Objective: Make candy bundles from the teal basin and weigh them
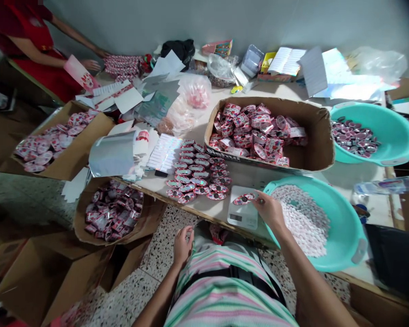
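My right hand [271, 211] reaches over a small white kitchen scale [242, 213] at the table's front edge. Its fingertips pinch at a small oval packet [243, 199] lying on the scale's platform. Just right of the hand, a teal basin [344, 236] holds a heap of small pale pieces [305, 215]. My left hand [183, 245] hangs low by my lap below the table edge, fingers curled; what it holds, if anything, is hidden. Rows of sealed oval packets [197, 175] lie on the table left of the scale.
A cardboard box [313, 131] of red-printed packets sits behind the scale, a second teal basin [391, 136] to its right. More packet-filled boxes [64, 159] [88, 231] stand at the left. Another person in red [30, 41] works at the far left corner.
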The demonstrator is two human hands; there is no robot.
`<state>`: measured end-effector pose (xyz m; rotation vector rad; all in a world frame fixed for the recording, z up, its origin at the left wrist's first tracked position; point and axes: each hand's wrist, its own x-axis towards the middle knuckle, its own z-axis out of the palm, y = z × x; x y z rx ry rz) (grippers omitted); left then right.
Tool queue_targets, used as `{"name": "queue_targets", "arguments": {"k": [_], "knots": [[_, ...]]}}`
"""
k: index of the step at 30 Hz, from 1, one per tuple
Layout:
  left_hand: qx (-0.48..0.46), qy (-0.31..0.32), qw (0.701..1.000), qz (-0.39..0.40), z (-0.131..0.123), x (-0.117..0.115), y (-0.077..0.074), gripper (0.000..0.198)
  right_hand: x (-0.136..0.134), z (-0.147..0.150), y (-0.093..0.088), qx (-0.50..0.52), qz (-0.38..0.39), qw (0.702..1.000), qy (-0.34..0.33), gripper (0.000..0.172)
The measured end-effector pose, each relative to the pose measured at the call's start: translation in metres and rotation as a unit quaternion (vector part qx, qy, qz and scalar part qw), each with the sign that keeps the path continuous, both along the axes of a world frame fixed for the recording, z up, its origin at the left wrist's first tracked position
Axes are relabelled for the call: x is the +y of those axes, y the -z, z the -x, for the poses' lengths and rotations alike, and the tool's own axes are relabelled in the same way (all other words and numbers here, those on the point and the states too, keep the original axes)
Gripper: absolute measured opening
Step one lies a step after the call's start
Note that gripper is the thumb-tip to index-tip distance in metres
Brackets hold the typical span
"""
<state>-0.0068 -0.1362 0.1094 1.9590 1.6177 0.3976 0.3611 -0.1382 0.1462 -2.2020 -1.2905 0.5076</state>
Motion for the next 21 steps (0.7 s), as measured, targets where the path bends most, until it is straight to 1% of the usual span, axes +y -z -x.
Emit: {"name": "queue_targets", "arguments": {"k": [5,7,10,15,21], "knots": [[0.002,0.028,1.0,0.006,-0.007,0.013,-0.003,0.019,-0.034,-0.026,-0.013,0.01,-0.011,0.995,0.097,0.048],[0.002,0.042,0.999,0.006,-0.012,0.018,-0.004,0.019,-0.051,-0.036,-0.014,-0.001,-0.002,0.992,0.129,0.049],[-0.002,0.056,0.998,0.003,-0.018,0.024,-0.006,0.02,-0.077,-0.046,-0.009,-0.016,0.01,0.986,0.167,0.048],[-0.004,0.078,0.997,0.005,-0.028,0.029,-0.008,0.019,-0.112,-0.054,0.002,-0.022,-0.001,0.979,0.201,0.044],[-0.011,0.102,0.995,0.011,-0.042,0.027,-0.009,0.02,-0.133,-0.056,0.006,-0.009,-0.018,0.978,0.208,0.039]]}}
